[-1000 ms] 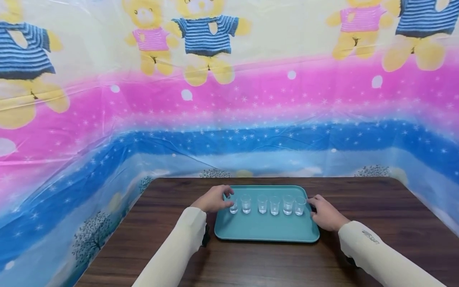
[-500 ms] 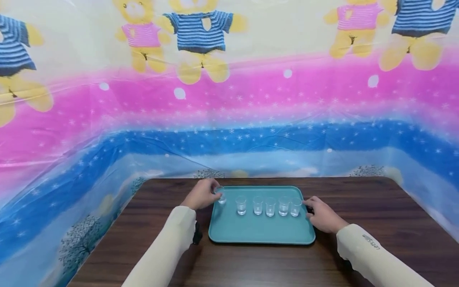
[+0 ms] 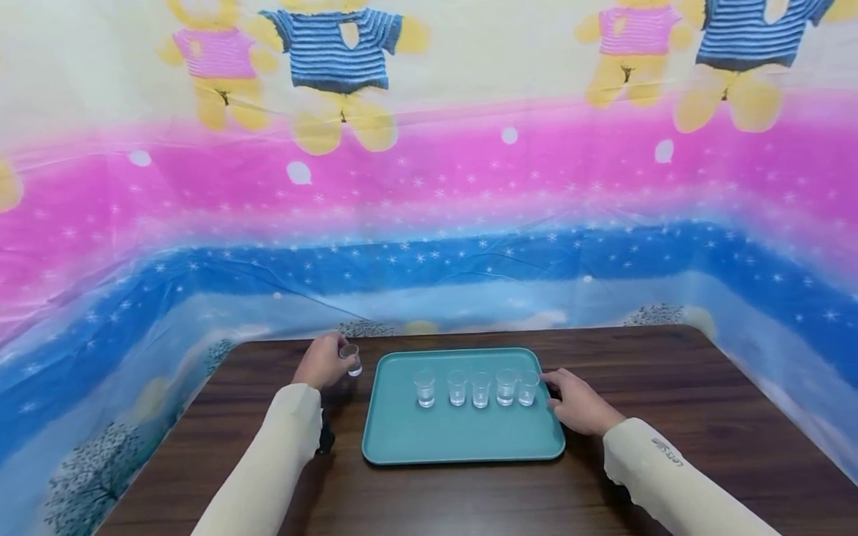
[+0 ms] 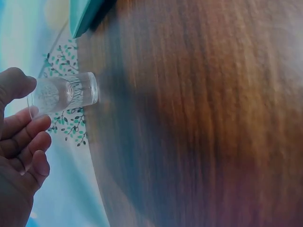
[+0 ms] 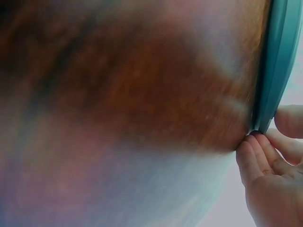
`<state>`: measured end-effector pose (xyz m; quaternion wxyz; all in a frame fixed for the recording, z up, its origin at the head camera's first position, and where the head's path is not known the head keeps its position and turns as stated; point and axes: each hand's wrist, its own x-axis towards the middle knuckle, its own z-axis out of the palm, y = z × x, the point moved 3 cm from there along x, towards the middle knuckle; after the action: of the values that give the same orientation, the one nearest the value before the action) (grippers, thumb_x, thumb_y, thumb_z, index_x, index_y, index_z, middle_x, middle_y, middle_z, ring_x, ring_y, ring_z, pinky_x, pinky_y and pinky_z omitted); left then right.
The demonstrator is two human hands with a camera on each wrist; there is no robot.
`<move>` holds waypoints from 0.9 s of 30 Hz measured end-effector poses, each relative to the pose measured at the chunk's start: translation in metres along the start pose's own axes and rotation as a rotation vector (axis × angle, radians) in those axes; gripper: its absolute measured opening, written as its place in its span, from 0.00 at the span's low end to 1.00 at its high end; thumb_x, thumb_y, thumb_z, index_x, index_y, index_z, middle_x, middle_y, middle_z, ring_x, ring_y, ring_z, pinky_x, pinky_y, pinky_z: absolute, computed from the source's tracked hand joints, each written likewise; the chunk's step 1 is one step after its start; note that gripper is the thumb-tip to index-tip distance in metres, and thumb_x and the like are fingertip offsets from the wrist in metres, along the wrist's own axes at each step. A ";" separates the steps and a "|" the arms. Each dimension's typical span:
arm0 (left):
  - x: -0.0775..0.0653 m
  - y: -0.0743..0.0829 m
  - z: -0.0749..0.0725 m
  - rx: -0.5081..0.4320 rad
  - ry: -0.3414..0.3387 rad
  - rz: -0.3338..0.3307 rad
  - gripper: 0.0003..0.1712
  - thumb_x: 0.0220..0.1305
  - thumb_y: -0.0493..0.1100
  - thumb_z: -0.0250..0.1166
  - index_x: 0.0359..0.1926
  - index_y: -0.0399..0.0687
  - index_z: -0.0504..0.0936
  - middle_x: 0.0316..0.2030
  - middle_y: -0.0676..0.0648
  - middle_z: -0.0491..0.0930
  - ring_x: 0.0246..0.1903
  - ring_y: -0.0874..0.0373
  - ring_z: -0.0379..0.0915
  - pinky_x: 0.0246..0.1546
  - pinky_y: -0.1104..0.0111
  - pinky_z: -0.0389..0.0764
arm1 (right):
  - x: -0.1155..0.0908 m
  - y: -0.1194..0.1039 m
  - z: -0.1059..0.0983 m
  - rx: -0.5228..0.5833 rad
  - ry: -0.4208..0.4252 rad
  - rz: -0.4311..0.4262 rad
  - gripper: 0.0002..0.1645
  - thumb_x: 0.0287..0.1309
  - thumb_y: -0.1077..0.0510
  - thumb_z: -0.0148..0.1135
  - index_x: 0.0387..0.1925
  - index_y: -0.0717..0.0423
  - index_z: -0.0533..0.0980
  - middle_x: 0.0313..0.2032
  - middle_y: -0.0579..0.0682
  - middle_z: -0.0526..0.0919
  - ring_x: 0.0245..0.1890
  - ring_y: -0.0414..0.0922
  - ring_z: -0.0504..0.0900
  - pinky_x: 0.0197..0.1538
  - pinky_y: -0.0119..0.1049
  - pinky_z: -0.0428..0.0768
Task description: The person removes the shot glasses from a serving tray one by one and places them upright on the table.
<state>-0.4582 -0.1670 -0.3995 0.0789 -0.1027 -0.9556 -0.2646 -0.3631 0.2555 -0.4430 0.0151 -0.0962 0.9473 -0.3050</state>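
Note:
My left hand (image 3: pixel 323 362) pinches a small clear shot glass (image 3: pixel 352 362) near its rim, left of the teal tray (image 3: pixel 462 444). In the left wrist view, thumb and fingertips grip the upper end of this shot glass (image 4: pixel 71 92), and its base is right at the tabletop. A little clear liquid shows inside it. Several similar glasses (image 3: pixel 480 391) stand upright in a row on the tray. My right hand (image 3: pixel 580 402) holds the tray's right edge. The right wrist view has its thumb and fingertips on either side of the tray rim (image 5: pixel 274 66).
A dark wood-grain table (image 3: pixel 429 495) carries the tray, with table surface showing on all sides of it. Behind the table hangs a printed cloth (image 3: pixel 429 193) with bears and snowflakes, down to the far table edge.
My left hand has taken the leftmost shot glass off the tray and carried it left, over the bare table. My right hand has stayed at the tray's right edge. The head view has shifted.

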 end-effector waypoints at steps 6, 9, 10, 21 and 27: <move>0.001 0.000 -0.003 -0.001 0.002 -0.005 0.19 0.61 0.39 0.64 0.49 0.29 0.77 0.41 0.37 0.78 0.37 0.49 0.76 0.37 0.57 0.78 | 0.001 -0.006 0.003 0.022 -0.005 -0.002 0.27 0.63 0.69 0.52 0.64 0.64 0.65 0.55 0.60 0.69 0.57 0.57 0.69 0.51 0.51 0.73; 0.002 0.004 -0.002 0.010 0.011 0.020 0.22 0.63 0.39 0.63 0.53 0.29 0.76 0.44 0.35 0.76 0.42 0.46 0.75 0.41 0.55 0.76 | -0.002 -0.005 0.002 0.032 0.000 0.005 0.27 0.62 0.69 0.53 0.64 0.64 0.65 0.54 0.59 0.70 0.57 0.58 0.69 0.51 0.52 0.73; 0.002 0.006 -0.002 0.027 0.025 0.039 0.23 0.63 0.40 0.64 0.55 0.30 0.75 0.46 0.35 0.75 0.46 0.45 0.73 0.45 0.53 0.75 | -0.002 -0.005 0.001 0.029 0.001 0.003 0.27 0.62 0.69 0.53 0.64 0.64 0.65 0.54 0.59 0.70 0.57 0.58 0.69 0.51 0.52 0.73; -0.008 0.034 0.001 0.023 0.043 0.308 0.22 0.62 0.42 0.65 0.56 0.39 0.76 0.54 0.38 0.72 0.54 0.42 0.61 0.53 0.46 0.63 | -0.003 -0.003 -0.003 0.004 0.008 -0.017 0.27 0.63 0.69 0.53 0.63 0.65 0.65 0.52 0.58 0.71 0.56 0.58 0.71 0.49 0.52 0.74; -0.016 0.041 0.007 -0.017 -0.012 0.328 0.23 0.61 0.40 0.66 0.57 0.40 0.76 0.51 0.41 0.74 0.52 0.44 0.65 0.51 0.50 0.67 | -0.001 -0.005 0.000 0.006 0.004 -0.010 0.27 0.62 0.69 0.53 0.63 0.66 0.65 0.52 0.59 0.71 0.56 0.59 0.70 0.50 0.52 0.73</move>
<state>-0.4340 -0.1313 -0.3886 0.1146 -0.2596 -0.9241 -0.2558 -0.3610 0.2519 -0.4401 0.0117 -0.1004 0.9460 -0.3080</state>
